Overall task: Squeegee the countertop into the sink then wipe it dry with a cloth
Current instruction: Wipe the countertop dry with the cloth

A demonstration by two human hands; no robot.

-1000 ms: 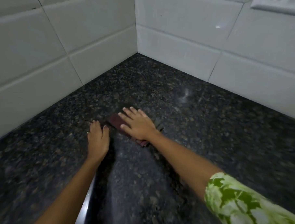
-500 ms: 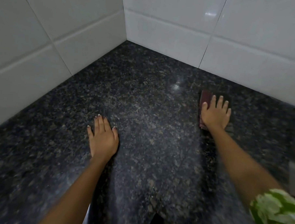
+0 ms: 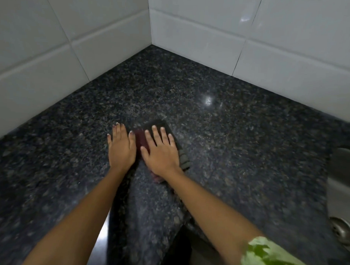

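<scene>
A: What's on my head feed — both hands down on the dark speckled granite countertop, centre of frame.

B: Cloth?

A: Folded dark cloth with a maroon patch lies flat on the stone, centre frame, under the right hand. Palm pressed on it, fingers straight and slightly spread — not curled round it. Grey edge of the cloth sticks out to the right of the hand.

B: Left?

A: Left hand flat on bare stone just beside the cloth, fingers straight and close together, thumb touching or nearly touching the maroon part. Holding nothing.

B: Sink?

A: Stainless steel sink at the right edge of frame, well apart from the hands; metal drain fitting shows lower right. Blurred there.

B: Rest?

A: White rectangular wall tiles meet in a corner at top centre. Green and white patterned sleeve on the right arm, lower right. I can't tell wet from dry on the stone.
</scene>
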